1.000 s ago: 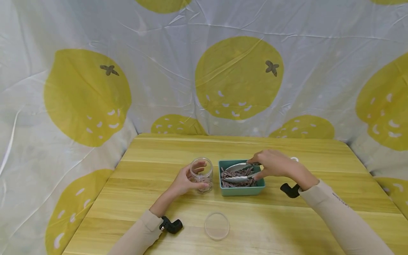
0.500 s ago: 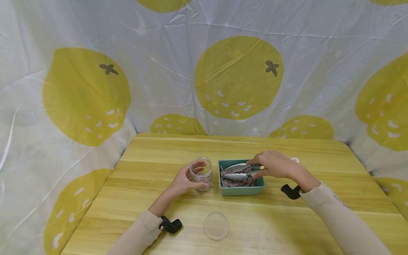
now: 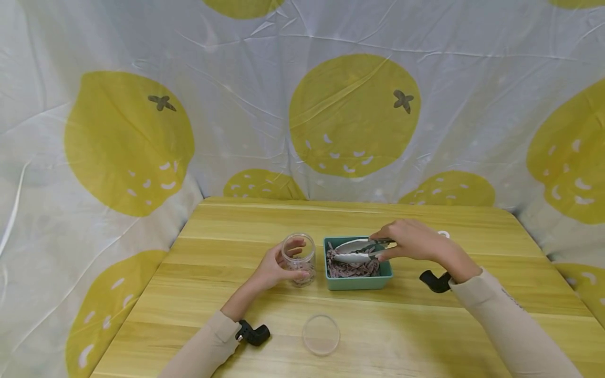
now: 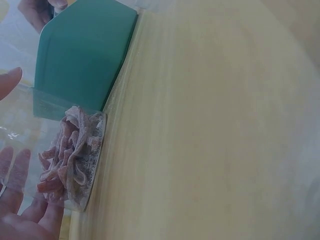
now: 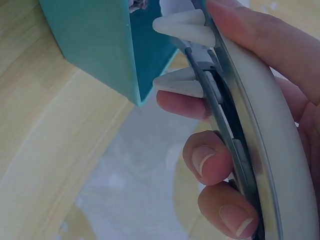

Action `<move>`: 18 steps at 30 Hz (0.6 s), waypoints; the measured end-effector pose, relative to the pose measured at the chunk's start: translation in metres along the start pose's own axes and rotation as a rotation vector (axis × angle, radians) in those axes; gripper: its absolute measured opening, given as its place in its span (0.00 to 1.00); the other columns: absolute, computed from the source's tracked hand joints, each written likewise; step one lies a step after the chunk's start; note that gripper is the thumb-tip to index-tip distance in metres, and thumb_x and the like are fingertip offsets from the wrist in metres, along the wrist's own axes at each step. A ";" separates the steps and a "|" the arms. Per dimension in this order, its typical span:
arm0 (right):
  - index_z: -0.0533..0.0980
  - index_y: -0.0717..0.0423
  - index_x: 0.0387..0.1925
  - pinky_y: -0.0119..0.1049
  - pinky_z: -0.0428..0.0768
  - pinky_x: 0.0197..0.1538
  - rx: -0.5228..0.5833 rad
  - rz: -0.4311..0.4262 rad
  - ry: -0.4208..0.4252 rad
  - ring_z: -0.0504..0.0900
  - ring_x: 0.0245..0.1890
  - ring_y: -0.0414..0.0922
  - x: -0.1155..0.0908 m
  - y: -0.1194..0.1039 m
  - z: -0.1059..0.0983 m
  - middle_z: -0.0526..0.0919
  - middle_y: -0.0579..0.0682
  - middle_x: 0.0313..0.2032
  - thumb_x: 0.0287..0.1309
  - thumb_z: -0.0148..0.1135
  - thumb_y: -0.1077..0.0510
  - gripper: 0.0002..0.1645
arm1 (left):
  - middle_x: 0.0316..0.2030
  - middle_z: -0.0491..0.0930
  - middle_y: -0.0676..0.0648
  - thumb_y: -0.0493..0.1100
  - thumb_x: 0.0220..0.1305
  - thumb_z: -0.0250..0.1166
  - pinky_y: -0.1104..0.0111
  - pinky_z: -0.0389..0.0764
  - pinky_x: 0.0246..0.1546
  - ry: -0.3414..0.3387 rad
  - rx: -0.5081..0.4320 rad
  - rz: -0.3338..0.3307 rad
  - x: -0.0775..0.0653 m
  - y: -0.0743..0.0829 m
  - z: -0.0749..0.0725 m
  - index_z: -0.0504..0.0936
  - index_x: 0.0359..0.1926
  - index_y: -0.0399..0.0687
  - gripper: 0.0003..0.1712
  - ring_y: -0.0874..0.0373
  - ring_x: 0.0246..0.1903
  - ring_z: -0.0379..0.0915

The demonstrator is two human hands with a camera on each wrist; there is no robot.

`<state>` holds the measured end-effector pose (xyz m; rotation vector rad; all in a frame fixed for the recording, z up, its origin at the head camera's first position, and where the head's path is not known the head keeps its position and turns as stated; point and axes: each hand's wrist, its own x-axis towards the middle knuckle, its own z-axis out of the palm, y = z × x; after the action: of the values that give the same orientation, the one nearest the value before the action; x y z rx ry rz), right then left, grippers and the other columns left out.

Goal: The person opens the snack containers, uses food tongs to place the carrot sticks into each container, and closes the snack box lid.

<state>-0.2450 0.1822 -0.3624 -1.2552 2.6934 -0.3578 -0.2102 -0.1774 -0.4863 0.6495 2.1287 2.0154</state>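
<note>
My left hand (image 3: 271,270) grips a clear jar (image 3: 299,254), thumb in front and fingers behind. Inside, purplish-brown powdery strips (image 4: 65,160) lie at the jar's bottom. To its right stands a green rectangular box (image 3: 357,284) holding many more such strips (image 3: 352,270). My right hand (image 3: 408,241) holds a pair of tongs (image 3: 352,258) above the box's right side, thumb on one arm and fingers round the other. The tongs' scalloped white tips are slightly parted, over the strips. In the right wrist view, white prongs (image 5: 182,27) stick out from the tongs' arms.
A clear round lid (image 3: 321,335) lies on the wooden table (image 3: 227,294) in front of the jar. A white ring (image 3: 443,234) shows behind my right wrist. A lemon-print curtain (image 3: 246,105) hangs behind and beside the table.
The tongs' tips have drawn closer together and risen slightly toward the back of the box. My right hand has shifted a little right; the left hand and jar stay put.
</note>
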 end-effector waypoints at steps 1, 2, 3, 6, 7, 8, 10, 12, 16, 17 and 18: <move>0.81 0.59 0.57 0.46 0.83 0.45 0.002 -0.001 0.000 0.85 0.44 0.48 -0.001 0.000 0.000 0.85 0.53 0.50 0.58 0.71 0.46 0.30 | 0.66 0.68 0.32 0.27 0.49 0.77 0.48 0.63 0.67 0.000 -0.001 0.001 0.000 0.000 0.000 0.68 0.68 0.36 0.44 0.34 0.66 0.62; 0.81 0.59 0.57 0.46 0.83 0.45 0.006 -0.002 -0.001 0.85 0.45 0.48 -0.001 0.000 -0.001 0.85 0.53 0.50 0.58 0.71 0.46 0.30 | 0.66 0.68 0.32 0.27 0.49 0.76 0.48 0.63 0.67 0.000 -0.001 0.001 0.000 0.000 0.000 0.68 0.68 0.36 0.44 0.34 0.66 0.62; 0.81 0.59 0.57 0.47 0.83 0.45 0.010 -0.002 -0.001 0.85 0.45 0.49 -0.002 0.001 -0.001 0.85 0.53 0.50 0.58 0.71 0.46 0.30 | 0.66 0.68 0.32 0.27 0.49 0.76 0.48 0.63 0.67 0.000 -0.002 0.002 0.000 -0.001 0.000 0.68 0.68 0.37 0.44 0.34 0.66 0.62; 0.80 0.59 0.57 0.49 0.82 0.48 0.032 -0.001 -0.006 0.84 0.48 0.50 -0.004 0.002 -0.003 0.85 0.53 0.51 0.58 0.70 0.46 0.30 | 0.66 0.67 0.32 0.27 0.49 0.76 0.48 0.63 0.67 0.000 -0.005 -0.001 0.000 -0.001 0.000 0.68 0.68 0.37 0.44 0.33 0.66 0.62; 0.80 0.59 0.58 0.49 0.82 0.49 0.040 0.003 -0.007 0.84 0.49 0.50 -0.005 0.003 -0.003 0.85 0.52 0.52 0.59 0.70 0.46 0.30 | 0.66 0.67 0.31 0.27 0.49 0.76 0.48 0.63 0.67 0.000 -0.006 -0.003 0.000 -0.001 0.000 0.68 0.68 0.37 0.44 0.33 0.66 0.62; 0.80 0.59 0.58 0.50 0.82 0.50 0.045 0.008 -0.007 0.84 0.50 0.51 -0.006 0.004 -0.003 0.85 0.52 0.52 0.58 0.70 0.46 0.30 | 0.66 0.67 0.31 0.27 0.49 0.77 0.48 0.63 0.67 0.000 -0.008 -0.005 0.000 -0.001 0.000 0.68 0.68 0.37 0.44 0.33 0.67 0.62; 0.80 0.58 0.58 0.51 0.81 0.51 0.050 0.006 -0.005 0.83 0.52 0.52 -0.008 0.005 -0.003 0.84 0.52 0.53 0.59 0.70 0.45 0.31 | 0.66 0.67 0.31 0.27 0.49 0.77 0.48 0.63 0.67 0.003 -0.010 -0.009 0.000 0.000 0.000 0.69 0.68 0.38 0.44 0.33 0.67 0.62; 0.80 0.58 0.58 0.52 0.80 0.52 0.048 0.001 -0.002 0.83 0.52 0.52 -0.009 0.007 -0.004 0.84 0.51 0.53 0.59 0.70 0.45 0.31 | 0.66 0.67 0.31 0.27 0.49 0.77 0.48 0.63 0.67 0.007 -0.009 -0.013 0.000 0.000 0.000 0.69 0.68 0.39 0.44 0.34 0.67 0.62; 0.80 0.60 0.58 0.52 0.81 0.52 0.050 -0.020 -0.001 0.84 0.50 0.51 -0.013 0.010 -0.004 0.84 0.53 0.53 0.60 0.69 0.44 0.31 | 0.66 0.67 0.31 0.27 0.49 0.77 0.47 0.63 0.67 0.009 -0.006 -0.012 0.000 0.000 0.000 0.69 0.68 0.39 0.44 0.33 0.67 0.62; 0.80 0.60 0.58 0.52 0.81 0.52 0.056 -0.023 0.000 0.84 0.50 0.51 -0.014 0.011 -0.004 0.84 0.53 0.53 0.60 0.69 0.45 0.31 | 0.66 0.67 0.31 0.27 0.49 0.77 0.47 0.63 0.67 0.008 -0.007 -0.011 0.000 0.000 0.000 0.69 0.68 0.39 0.44 0.33 0.67 0.62; 0.80 0.60 0.58 0.52 0.81 0.52 0.061 -0.024 0.001 0.84 0.50 0.51 -0.015 0.011 -0.004 0.84 0.53 0.53 0.60 0.69 0.45 0.31 | 0.66 0.67 0.31 0.27 0.49 0.77 0.47 0.63 0.67 0.008 -0.006 -0.011 0.000 0.000 0.000 0.69 0.68 0.39 0.44 0.33 0.66 0.62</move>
<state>-0.2447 0.2009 -0.3612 -1.2725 2.6489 -0.4397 -0.2101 -0.1772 -0.4863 0.6292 2.1245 2.0214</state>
